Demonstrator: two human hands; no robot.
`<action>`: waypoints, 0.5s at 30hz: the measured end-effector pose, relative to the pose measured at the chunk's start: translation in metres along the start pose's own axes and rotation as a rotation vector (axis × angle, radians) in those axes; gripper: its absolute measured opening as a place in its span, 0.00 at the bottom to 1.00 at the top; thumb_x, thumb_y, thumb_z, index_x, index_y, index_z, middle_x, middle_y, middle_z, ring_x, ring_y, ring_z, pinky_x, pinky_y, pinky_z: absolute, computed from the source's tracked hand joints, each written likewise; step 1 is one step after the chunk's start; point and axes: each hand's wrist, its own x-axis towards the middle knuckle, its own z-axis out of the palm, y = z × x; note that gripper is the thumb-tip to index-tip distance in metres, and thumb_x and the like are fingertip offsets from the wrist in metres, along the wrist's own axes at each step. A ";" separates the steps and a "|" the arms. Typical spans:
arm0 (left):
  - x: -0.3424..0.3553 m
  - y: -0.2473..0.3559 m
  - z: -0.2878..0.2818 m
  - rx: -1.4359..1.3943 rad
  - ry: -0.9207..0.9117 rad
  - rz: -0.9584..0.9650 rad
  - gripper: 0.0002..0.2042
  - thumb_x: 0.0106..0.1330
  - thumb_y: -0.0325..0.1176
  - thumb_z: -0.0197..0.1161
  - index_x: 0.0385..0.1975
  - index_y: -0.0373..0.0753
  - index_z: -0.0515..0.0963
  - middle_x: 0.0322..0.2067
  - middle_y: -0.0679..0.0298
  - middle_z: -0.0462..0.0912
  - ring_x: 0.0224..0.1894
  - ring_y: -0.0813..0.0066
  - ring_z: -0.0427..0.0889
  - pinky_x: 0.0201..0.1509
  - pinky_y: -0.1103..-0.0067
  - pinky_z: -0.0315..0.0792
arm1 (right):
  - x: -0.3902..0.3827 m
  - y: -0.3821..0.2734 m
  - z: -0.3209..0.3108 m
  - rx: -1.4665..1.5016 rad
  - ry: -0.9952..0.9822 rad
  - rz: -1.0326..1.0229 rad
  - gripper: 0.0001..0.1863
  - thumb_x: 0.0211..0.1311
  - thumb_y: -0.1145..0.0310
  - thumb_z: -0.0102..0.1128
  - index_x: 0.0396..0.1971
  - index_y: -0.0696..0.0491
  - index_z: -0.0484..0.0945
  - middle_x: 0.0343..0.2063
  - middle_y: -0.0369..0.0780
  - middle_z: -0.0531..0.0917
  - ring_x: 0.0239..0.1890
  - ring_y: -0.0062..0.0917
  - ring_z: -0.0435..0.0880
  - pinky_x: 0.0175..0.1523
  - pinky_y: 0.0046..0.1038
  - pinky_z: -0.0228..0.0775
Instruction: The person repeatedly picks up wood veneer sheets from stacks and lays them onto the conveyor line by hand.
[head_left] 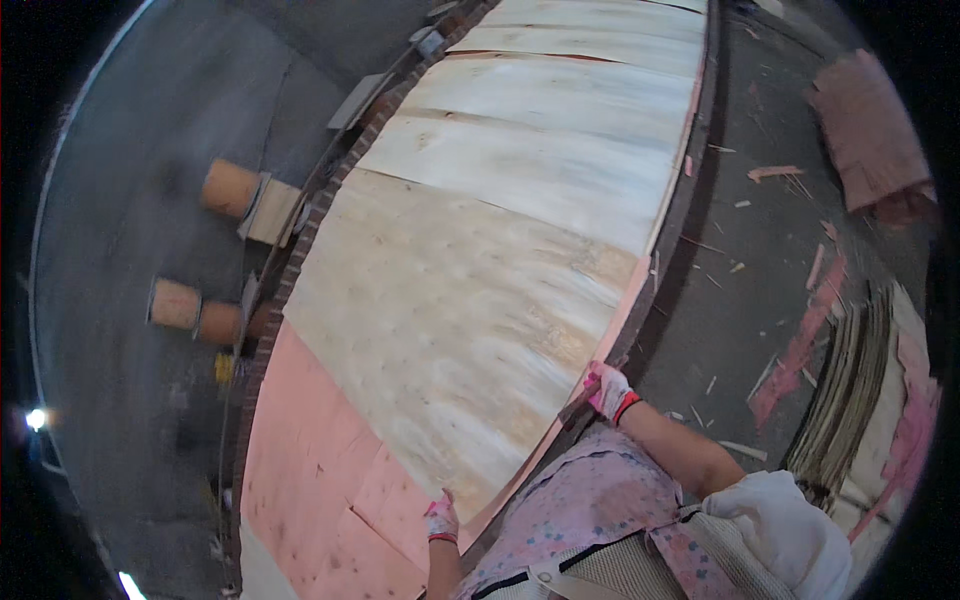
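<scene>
Gloved left hand [441,520], fingers partly bent, touches the near corner of a pale wood veneer sheet [460,290] spreading ahead of it; the right hand [608,391] curls at the table edge beside that sheet. Whether either grips, I cannot tell. Pink-faced sheets [325,465] lie left of the left hand; a veneer stack [848,375] stands well right of the right; whiter sheets [540,160] continue farthest ahead of both.

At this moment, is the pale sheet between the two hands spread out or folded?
Spread out: the pale sheet lies open over the pink layer, which shows past its edge; no fold is visible.
</scene>
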 end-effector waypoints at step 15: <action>0.032 -0.012 0.066 -1.485 -0.374 -0.198 0.20 0.63 0.50 0.53 0.40 0.39 0.75 0.35 0.65 0.79 0.35 0.73 0.79 0.40 0.79 0.75 | -0.231 0.062 -0.370 0.643 0.552 -0.590 0.12 0.62 0.64 0.45 0.18 0.47 0.62 0.13 0.32 0.65 0.18 0.22 0.67 0.22 0.32 0.57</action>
